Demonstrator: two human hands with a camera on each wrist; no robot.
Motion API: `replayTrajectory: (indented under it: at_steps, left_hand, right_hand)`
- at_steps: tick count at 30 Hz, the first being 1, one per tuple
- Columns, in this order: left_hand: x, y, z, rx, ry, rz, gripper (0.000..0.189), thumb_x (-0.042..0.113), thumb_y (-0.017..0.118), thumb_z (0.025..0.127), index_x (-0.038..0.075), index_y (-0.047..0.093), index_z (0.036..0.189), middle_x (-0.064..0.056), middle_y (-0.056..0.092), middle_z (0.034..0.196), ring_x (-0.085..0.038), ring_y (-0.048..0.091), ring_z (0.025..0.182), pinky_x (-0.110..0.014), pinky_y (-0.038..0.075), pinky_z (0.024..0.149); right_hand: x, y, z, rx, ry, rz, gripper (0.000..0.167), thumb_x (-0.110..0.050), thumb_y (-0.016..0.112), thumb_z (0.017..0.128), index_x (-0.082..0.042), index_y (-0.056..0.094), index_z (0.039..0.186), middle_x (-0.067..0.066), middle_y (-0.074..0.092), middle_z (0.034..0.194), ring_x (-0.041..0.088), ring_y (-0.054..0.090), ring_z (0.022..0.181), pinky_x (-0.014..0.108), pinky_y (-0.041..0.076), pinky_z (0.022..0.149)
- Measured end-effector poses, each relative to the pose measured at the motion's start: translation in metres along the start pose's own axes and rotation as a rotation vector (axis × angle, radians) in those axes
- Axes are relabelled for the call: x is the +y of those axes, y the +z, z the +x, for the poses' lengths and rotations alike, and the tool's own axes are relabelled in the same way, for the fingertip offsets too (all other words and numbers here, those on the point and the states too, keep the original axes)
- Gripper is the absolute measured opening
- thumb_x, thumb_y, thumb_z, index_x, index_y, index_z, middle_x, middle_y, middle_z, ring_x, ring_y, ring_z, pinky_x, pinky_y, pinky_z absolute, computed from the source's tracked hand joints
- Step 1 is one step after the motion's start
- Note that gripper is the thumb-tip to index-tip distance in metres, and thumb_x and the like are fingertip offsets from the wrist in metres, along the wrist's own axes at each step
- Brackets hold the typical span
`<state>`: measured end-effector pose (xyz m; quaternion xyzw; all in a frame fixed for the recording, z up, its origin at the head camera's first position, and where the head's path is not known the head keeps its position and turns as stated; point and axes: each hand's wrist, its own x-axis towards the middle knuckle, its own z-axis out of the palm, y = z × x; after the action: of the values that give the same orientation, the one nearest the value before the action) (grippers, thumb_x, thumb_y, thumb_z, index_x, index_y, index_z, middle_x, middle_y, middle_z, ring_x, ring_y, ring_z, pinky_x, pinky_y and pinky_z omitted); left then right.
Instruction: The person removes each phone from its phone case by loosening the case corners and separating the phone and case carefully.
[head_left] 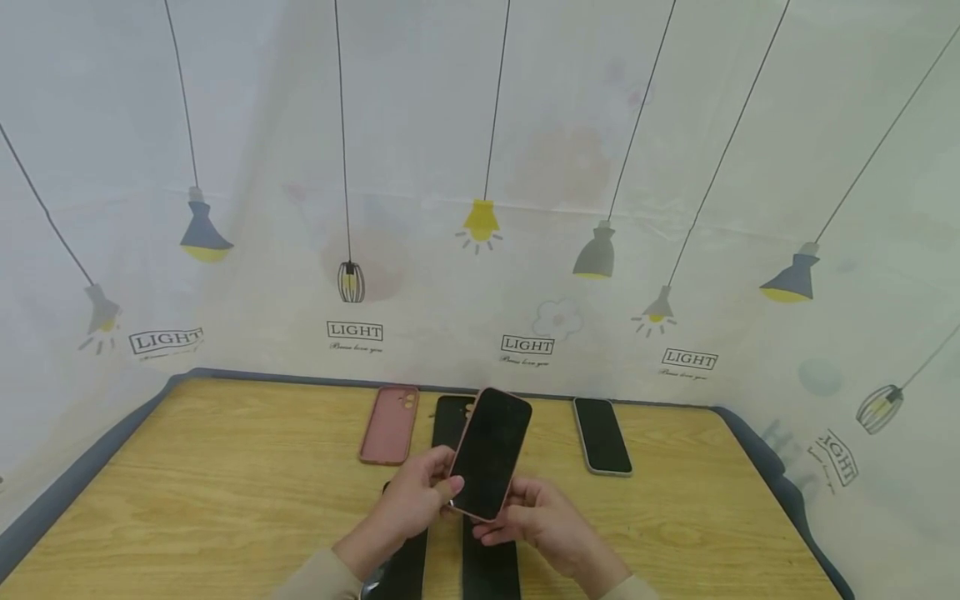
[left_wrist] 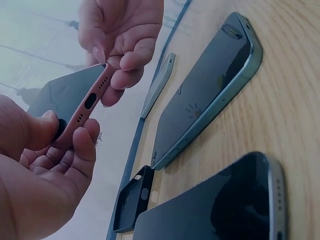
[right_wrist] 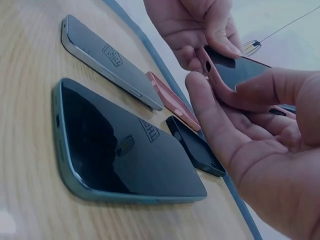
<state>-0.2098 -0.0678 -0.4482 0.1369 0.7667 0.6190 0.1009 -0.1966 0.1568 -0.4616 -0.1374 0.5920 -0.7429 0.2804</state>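
Both hands hold a phone in a pink case (head_left: 491, 454) above the table, its dark screen facing up and tilted. My left hand (head_left: 408, 500) grips the lower left corner, thumb over the screen and fingers behind. At the lower right corner, my right hand (head_left: 551, 525) pinches the case edge between thumb and fingers. In the left wrist view, the pink case's bottom edge (left_wrist: 90, 101) shows its port opening and speaker holes. Below the hands lie a silver-edged phone (right_wrist: 107, 60) and a green-edged phone (right_wrist: 125, 145), both screen up.
An empty pink case (head_left: 388, 425) lies at the table's back edge, left of a black case (head_left: 450, 421) partly hidden by the held phone. Farther right is a light-edged phone (head_left: 603, 436). A wall cloth printed with lamps (head_left: 480, 221) rises behind the wooden table (head_left: 225, 500).
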Motion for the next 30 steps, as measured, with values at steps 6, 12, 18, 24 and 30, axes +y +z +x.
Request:
replayTrajectory:
  at_steps: [6,12,18,24,30]
  left_hand:
    - [0.001,0.002,-0.001,0.009,0.028,0.038,0.01,-0.002,0.063,0.099,0.001,0.067,0.108,-0.006,0.061,0.085,-0.016,0.058,0.067,-0.028,0.052,0.057]
    - [-0.001,0.005,0.001,0.043,0.059,0.12,0.007,-0.002,0.066,0.097,0.002,0.068,0.102,-0.004,0.063,0.081,-0.015,0.059,0.065,-0.027,0.051,0.054]
    - [-0.001,0.004,0.002,0.013,-0.017,0.045,0.005,0.001,0.063,0.1,0.001,0.066,0.103,-0.003,0.062,0.08,-0.015,0.058,0.066,-0.031,0.051,0.057]
    - [0.0,-0.003,0.004,-0.092,-0.078,-0.134,0.008,0.0,0.056,0.103,-0.006,0.06,0.106,-0.003,0.059,0.08,-0.015,0.055,0.066,-0.03,0.047,0.06]
    - [-0.002,-0.005,0.003,-0.1,-0.091,-0.162,0.011,0.002,0.056,0.104,-0.007,0.059,0.109,-0.003,0.058,0.081,-0.016,0.053,0.066,-0.031,0.046,0.061]
  right_hand:
    - [0.004,0.007,0.001,0.092,0.012,0.016,0.043,0.004,0.054,0.096,0.015,0.052,0.138,0.01,0.075,0.102,0.016,0.074,0.087,0.031,0.062,0.084]
    - [0.007,0.012,0.003,0.147,0.003,-0.014,0.04,0.006,0.052,0.094,0.014,0.056,0.133,0.007,0.074,0.095,0.014,0.072,0.081,0.028,0.061,0.079]
    - [0.007,0.01,0.001,0.102,-0.03,-0.018,0.041,0.007,0.052,0.096,0.015,0.053,0.136,0.006,0.074,0.097,0.013,0.072,0.083,0.027,0.061,0.079]
    - [0.004,0.003,-0.002,0.001,-0.076,-0.018,0.042,0.006,0.053,0.096,0.015,0.052,0.138,0.003,0.074,0.104,0.012,0.072,0.089,0.028,0.06,0.084]
    - [0.003,-0.001,-0.003,-0.064,-0.071,-0.011,0.049,0.007,0.052,0.095,0.014,0.047,0.144,0.005,0.072,0.112,0.013,0.071,0.095,0.029,0.059,0.088]
